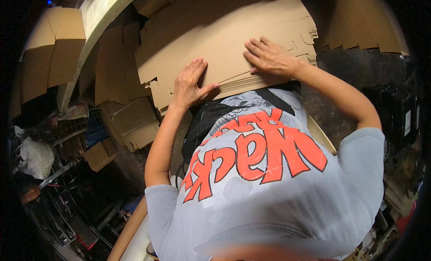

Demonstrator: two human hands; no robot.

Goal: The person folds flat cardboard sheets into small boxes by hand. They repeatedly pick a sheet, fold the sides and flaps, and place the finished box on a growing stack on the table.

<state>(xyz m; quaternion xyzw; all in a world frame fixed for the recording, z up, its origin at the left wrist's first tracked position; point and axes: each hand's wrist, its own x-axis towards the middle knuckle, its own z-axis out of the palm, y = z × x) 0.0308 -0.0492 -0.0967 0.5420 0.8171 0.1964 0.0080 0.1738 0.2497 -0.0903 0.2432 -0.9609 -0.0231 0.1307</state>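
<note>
We observe a stack of flat die-cut cardboard sheets (224, 32) filling the upper centre of the frame, its near edge just above the person's grey shirt (269, 184) with large orange lettering. Both hands rest on top of this stack.

The left hand (189, 83), left of centre, lies palm down with fingers extended and together, pointing toward the top of the frame; the thumb is spread out to the right along the near edge of the sheets. It is open and grips nothing.

The right hand (268, 57), right of centre and slightly higher, also lies flat and open, fingers stretched toward the upper left, pressed on the top sheet near the stack's right end, where notched cut-outs show. It holds nothing.

In the upper left of the frame we note an erected cardboard box (51, 50) with open flaps. Below the stack's left end, more flat cardboard pieces (130, 119) lie in a loose pile, and a small cardboard box (99, 155) sits lower still. A white plastic bag (33, 157) appears at the left edge, beside dark clutter we cannot identify. Further cardboard sheets (359, 23) occupy the upper right.
</note>
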